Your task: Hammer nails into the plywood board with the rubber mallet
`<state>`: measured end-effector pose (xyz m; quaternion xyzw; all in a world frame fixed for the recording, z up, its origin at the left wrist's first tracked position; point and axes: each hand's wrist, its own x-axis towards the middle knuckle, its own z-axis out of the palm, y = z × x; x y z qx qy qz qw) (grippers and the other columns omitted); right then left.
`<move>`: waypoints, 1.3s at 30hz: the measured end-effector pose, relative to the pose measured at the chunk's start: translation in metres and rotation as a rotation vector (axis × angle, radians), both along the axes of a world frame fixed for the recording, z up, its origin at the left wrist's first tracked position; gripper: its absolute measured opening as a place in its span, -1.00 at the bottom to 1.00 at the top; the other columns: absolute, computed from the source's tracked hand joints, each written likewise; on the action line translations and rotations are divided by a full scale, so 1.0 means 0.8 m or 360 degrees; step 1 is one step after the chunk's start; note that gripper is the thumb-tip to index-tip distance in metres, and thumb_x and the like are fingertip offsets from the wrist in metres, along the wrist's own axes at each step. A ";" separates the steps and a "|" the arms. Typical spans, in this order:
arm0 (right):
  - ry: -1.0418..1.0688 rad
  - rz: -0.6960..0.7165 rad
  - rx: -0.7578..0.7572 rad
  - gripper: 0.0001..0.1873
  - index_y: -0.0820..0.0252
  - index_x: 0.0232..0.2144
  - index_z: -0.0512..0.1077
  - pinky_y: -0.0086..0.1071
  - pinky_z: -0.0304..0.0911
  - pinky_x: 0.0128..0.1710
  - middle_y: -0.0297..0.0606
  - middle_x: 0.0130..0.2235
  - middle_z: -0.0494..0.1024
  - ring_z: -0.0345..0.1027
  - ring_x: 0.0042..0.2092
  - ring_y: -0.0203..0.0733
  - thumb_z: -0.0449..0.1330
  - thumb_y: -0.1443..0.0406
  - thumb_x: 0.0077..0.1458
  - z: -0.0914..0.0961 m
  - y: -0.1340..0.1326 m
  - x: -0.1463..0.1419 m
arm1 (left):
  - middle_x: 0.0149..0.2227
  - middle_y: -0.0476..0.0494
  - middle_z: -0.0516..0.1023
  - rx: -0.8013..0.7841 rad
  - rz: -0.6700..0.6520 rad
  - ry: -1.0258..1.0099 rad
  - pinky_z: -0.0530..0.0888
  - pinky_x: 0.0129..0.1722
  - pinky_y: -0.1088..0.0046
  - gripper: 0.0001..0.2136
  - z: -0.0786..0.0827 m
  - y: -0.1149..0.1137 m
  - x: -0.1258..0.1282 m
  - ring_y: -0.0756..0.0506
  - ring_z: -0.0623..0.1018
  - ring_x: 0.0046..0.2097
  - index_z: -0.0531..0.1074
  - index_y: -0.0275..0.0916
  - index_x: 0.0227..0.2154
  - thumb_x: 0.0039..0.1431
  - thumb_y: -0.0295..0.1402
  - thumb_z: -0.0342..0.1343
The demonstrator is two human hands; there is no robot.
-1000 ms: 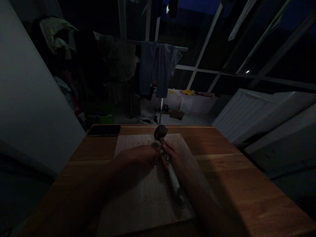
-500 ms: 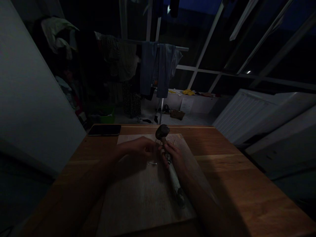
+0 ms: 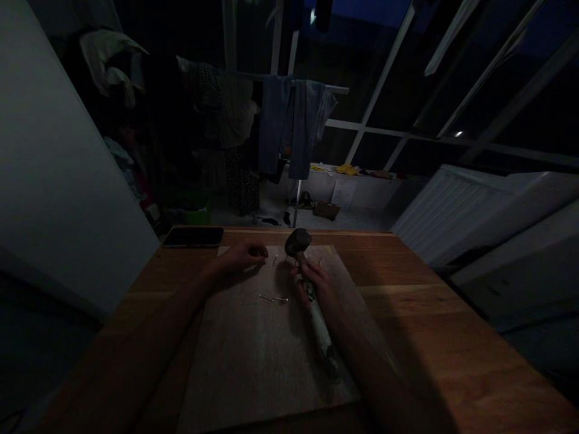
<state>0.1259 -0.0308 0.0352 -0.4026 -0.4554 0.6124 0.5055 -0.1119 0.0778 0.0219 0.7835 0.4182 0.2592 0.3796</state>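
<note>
In my right hand [image 3: 316, 280] is a hammer [image 3: 322, 331], gripped around its worn, pale handle just below the dark head [image 3: 298, 241]. The head points away from me above a wooden board [image 3: 253, 361]. My left hand [image 3: 244, 255] is over the board's far left part, fingertips pinched on what looks like a thin nail; darkness blurs it. Just right of those fingers a nail [image 3: 275, 260] stands up from the board. More upright nails, among them a slightly tilted nail [image 3: 320, 261], stand near the hammer head. Two loose nails [image 3: 280, 299] lie mid-board.
The board rests on a wooden table [image 3: 407, 313]. A dark phone [image 3: 193, 236] lies at the table's far left corner. Beyond are hanging jeans [image 3: 301, 129], a green tub [image 3: 199, 215] and a cardboard box [image 3: 326, 210]. A white panel [image 3: 45, 169] rises at left.
My left hand has moved left and away from the hammer, uncovering an upright nail and a second loose nail. My right hand and the hammer have hardly moved.
</note>
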 end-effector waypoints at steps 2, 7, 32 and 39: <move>-0.0004 0.0021 -0.0001 -0.64 0.19 -0.32 0.51 -0.49 -0.03 -0.78 -0.47 -0.75 0.35 0.09 -0.78 -0.36 0.26 0.00 0.12 0.000 0.000 0.000 | -0.35 -0.13 0.60 -0.0005 -0.0035 0.0013 0.42 -0.27 0.44 -0.85 0.002 0.000 -0.001 -0.07 0.52 -0.31 0.59 -0.28 -0.34 0.07 -0.34 0.20; -0.0033 0.0053 0.0052 -0.63 0.19 -0.31 0.52 -0.48 -0.04 -0.76 -0.45 -0.74 0.36 0.11 -0.76 -0.36 0.25 0.00 0.14 0.003 -0.001 0.001 | -0.35 -0.14 0.61 0.0010 -0.0079 0.0054 0.43 -0.26 0.44 -0.84 0.004 -0.002 -0.001 -0.07 0.53 -0.31 0.59 -0.30 -0.35 0.09 -0.32 0.19; 0.0103 0.0138 -0.0035 -0.55 0.19 -0.22 0.51 -0.51 0.06 -0.87 -0.31 -0.33 0.66 0.21 -0.76 -0.44 0.39 0.00 -0.05 -0.004 0.008 -0.049 | -0.31 -0.15 0.64 -0.0100 -0.0198 -0.0189 0.44 -0.21 0.40 -0.81 0.000 -0.003 0.000 -0.13 0.55 -0.27 0.61 -0.33 -0.34 -0.01 -0.32 0.25; 0.0049 0.0157 -0.0012 -0.52 0.20 -0.13 0.54 -0.49 0.11 -0.86 -0.28 -0.28 0.67 0.23 -0.75 -0.43 0.39 0.01 -0.01 -0.006 0.004 -0.043 | -0.25 -0.15 0.61 -0.0167 -0.0276 -0.0283 0.45 -0.13 0.37 -0.78 -0.004 -0.003 0.001 -0.12 0.55 -0.20 0.59 -0.30 -0.26 0.00 -0.35 0.26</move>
